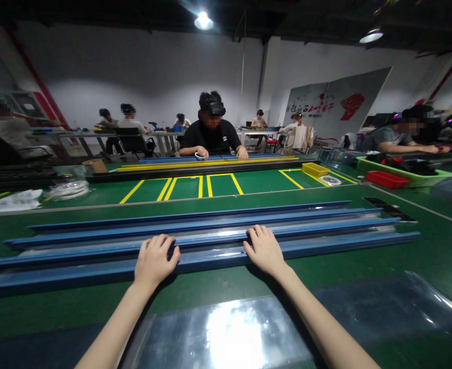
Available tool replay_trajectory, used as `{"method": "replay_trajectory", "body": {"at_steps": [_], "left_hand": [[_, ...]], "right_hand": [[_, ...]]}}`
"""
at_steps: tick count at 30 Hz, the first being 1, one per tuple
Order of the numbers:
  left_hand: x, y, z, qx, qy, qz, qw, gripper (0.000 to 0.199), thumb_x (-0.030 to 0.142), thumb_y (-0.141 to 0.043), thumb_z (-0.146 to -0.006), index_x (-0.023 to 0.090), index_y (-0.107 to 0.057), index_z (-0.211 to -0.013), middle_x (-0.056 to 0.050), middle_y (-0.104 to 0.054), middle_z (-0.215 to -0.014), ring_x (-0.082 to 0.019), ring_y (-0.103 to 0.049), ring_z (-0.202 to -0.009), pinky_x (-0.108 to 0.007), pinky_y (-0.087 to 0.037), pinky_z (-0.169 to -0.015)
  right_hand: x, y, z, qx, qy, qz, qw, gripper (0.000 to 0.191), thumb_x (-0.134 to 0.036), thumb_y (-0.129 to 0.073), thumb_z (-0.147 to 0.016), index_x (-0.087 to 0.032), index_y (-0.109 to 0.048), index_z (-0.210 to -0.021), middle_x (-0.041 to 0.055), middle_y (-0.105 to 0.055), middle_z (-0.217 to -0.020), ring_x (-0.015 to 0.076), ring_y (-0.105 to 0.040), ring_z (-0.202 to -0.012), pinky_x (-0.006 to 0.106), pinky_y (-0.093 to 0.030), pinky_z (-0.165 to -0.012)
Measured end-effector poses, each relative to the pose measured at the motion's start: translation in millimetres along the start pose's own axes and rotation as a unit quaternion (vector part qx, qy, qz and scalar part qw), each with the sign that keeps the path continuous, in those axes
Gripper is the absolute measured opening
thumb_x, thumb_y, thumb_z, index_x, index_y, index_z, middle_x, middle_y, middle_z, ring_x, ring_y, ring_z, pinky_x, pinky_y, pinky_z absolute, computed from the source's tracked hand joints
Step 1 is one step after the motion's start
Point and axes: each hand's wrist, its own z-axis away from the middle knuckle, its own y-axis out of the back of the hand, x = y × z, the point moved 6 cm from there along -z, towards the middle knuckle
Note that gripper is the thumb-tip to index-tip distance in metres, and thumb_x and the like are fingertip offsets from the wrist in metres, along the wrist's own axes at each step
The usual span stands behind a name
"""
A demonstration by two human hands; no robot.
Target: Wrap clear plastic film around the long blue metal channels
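Observation:
Several long blue rails (226, 233), shaped like channels, lie side by side across the green table in front of me. My left hand (154, 258) is on the nearest rail (83, 272), left of its middle, with bent fingers hooked over the far ridge and the thumb on the near side. To the right, my right hand (264, 248) grips the same rail in a similar way. Both sets of fingertips are partly hidden behind the ridge.
Glossy clear plastic sheeting (187, 333) lies along the near table edge. A dark flat phone-like object (391, 209) is beyond the rails' right end. Farther off are a yellow tray (318, 170), a green bin (428, 178), a coiled white cable (70, 189) and a co-worker (210, 130).

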Motion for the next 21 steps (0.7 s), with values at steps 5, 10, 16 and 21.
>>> {"method": "replay_trajectory", "body": {"at_steps": [5,10,16,21], "left_hand": [[-2,-3.5,-3,0.004,-0.013,-0.014,1.0,0.028,0.033,-0.036,-0.081,0.018,-0.059,-0.087,-0.007,-0.062,-0.088,-0.022,-0.055,-0.084,-0.035,-0.036,-0.077],[-6,-9.4,-9,0.007,-0.015,-0.026,1.0,0.029,0.033,-0.035,-0.081,0.018,-0.058,-0.087,-0.007,-0.062,-0.088,-0.022,-0.055,-0.083,-0.035,-0.037,-0.076],[-16,-19.3,-18,-0.01,-0.017,-0.033,0.999,0.03,0.031,-0.034,-0.081,0.016,-0.058,-0.089,-0.008,-0.061,-0.088,-0.022,-0.054,-0.084,-0.034,-0.037,-0.075],[-21,-22.3,-24,-0.04,0.01,-0.039,0.998,0.03,0.029,-0.033,-0.081,0.016,-0.057,-0.09,-0.008,-0.059,-0.089,-0.023,-0.052,-0.085,-0.035,-0.038,-0.074]], "right_hand": [[1,-1,-3,-0.001,-0.001,-0.005,1.0,0.023,-0.031,-0.038,-0.084,-0.017,-0.052,-0.093,0.0085,-0.053,-0.091,0.0213,-0.043,-0.088,0.032,-0.031,-0.076],[2,-6,-14,-0.009,-0.01,-0.004,1.0,0.023,-0.031,-0.037,-0.083,-0.016,-0.052,-0.092,0.0089,-0.053,-0.091,0.0217,-0.043,-0.088,0.032,-0.031,-0.077],[1,-15,-31,-0.013,-0.015,-0.005,1.0,0.021,-0.031,-0.041,-0.08,-0.016,-0.051,-0.089,0.0093,-0.052,-0.09,0.0219,-0.043,-0.087,0.032,-0.031,-0.076],[-1,-17,-36,-0.013,-0.014,-0.009,1.0,0.019,-0.031,-0.041,-0.08,-0.016,-0.051,-0.088,0.0089,-0.052,-0.089,0.0217,-0.043,-0.086,0.032,-0.032,-0.075]]}}
